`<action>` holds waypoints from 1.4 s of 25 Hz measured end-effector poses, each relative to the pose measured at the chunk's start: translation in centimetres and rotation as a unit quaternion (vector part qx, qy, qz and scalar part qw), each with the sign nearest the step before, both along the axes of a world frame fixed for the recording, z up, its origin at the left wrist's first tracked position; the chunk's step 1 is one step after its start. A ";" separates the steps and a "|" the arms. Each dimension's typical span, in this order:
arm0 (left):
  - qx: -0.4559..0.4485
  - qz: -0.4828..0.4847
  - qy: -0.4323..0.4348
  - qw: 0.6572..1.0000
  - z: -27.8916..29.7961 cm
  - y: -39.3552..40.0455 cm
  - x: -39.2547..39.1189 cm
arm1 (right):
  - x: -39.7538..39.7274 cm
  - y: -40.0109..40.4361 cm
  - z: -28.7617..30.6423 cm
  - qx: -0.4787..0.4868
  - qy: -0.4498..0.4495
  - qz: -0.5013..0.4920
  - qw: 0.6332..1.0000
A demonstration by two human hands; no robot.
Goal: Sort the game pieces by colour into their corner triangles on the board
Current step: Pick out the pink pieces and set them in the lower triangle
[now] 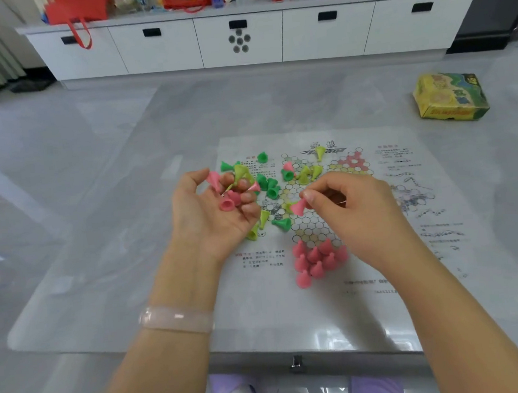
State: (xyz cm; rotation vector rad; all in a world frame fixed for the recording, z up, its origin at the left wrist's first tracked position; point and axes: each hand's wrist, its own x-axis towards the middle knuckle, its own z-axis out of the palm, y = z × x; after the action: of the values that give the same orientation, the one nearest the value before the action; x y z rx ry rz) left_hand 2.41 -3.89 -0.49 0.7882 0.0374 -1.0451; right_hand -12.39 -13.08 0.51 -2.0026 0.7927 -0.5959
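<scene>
A paper star board (322, 222) lies on the table. Several pink cone pieces (315, 262) stand upright in its near corner triangle. My left hand (212, 213), palm up over the board's left side, cups several pink pieces (228, 202) and a yellow-green one. My right hand (355, 206) pinches a single pink piece (299, 207) by its tip, above the board's middle. Loose green pieces (269, 186) and yellow-green pieces (310, 173) lie scattered on the board's far left part, with one pink piece (288, 166) among them.
A yellow-green game box (449, 98) sits at the table's far right. A white cabinet (237, 38) with cluttered top stands beyond the table. The table's near edge (297, 359) runs just below my forearms.
</scene>
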 end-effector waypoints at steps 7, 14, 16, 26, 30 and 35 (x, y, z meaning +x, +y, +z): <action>0.116 0.093 -0.044 0.988 -1.2 -0.6 2.0 | 0.7 1.3 0.6 0.062 0.004 0.004 0.998; 0.192 0.028 -0.134 0.972 -1.3 -0.5 1.3 | 0.7 1.0 0.3 0.025 0.009 0.005 1.000; 0.182 0.029 -0.146 0.972 -1.0 -0.3 1.1 | 0.6 1.0 0.3 0.021 0.007 0.007 1.000; 0.188 0.007 -0.217 0.958 0.2 0.8 0.5 | -0.7 -0.6 0.6 0.029 0.032 -0.010 0.999; 0.169 -0.009 -0.220 0.961 0.6 1.5 0.2 | -1.2 -0.7 0.5 0.080 0.031 -0.010 0.996; 0.149 -0.046 -0.288 0.945 2.3 1.2 -0.2 | -1.9 -1.4 0.3 0.111 0.038 -0.006 0.993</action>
State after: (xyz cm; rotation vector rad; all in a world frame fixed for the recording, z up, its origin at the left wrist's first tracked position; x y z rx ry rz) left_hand 2.20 -2.73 1.82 1.3603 -0.3529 -0.8713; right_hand -14.26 -14.49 0.79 -1.8266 0.8774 -0.4207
